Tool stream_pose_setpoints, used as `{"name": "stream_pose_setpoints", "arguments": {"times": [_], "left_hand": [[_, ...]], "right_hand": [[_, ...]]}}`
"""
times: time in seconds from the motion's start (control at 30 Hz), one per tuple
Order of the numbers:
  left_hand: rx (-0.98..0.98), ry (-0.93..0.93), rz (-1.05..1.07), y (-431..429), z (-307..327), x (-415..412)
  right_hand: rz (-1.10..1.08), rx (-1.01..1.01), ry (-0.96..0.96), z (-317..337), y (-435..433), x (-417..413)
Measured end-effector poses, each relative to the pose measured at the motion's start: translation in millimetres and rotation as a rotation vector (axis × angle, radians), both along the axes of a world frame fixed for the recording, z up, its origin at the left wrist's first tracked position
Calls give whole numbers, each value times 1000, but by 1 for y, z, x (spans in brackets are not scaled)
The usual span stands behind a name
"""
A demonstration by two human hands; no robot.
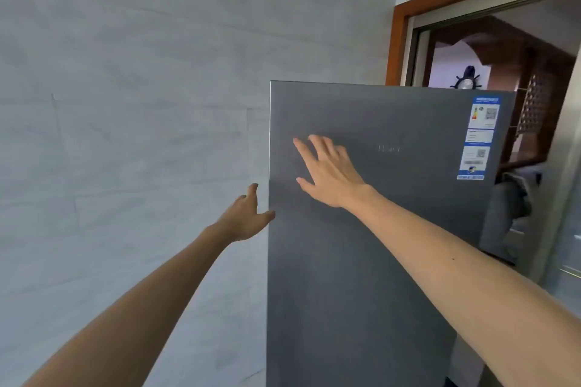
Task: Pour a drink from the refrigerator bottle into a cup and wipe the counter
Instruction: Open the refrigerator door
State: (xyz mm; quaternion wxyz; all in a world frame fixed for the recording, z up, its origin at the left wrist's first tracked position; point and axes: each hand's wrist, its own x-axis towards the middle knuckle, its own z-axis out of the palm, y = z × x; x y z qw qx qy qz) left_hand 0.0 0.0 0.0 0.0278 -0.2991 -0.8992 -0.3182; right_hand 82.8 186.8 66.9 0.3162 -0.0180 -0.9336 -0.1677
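Note:
A tall grey refrigerator door (393,229) fills the middle and right of the view; its inside is hidden. My right hand (327,171) lies flat on the door's upper left area with the fingers spread, holding nothing. My left hand (246,217) reaches to the door's left edge, its thumb touching the edge and its fingers open beside it. No bottle, cup or counter is in view.
A pale grey tiled wall (125,135) stands close on the left. Blue and white labels (479,138) are stuck on the door's upper right. Behind the fridge, a brown-framed doorway (399,41) opens to a room with dark wooden furniture.

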Motion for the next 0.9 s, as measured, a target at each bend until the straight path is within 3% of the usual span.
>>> {"name": "stream_pose_setpoints", "arguments": {"times": [0.17, 0.43, 0.9], "left_hand": [[199, -145, -21, 25, -10, -13], [536, -230, -153, 50, -27, -24], [760, -289, -124, 75, -42, -21]], "right_hand": [[48, 131, 202, -3, 13, -37], [54, 221, 274, -20, 38, -78], [95, 234, 298, -24, 45, -86]]}}
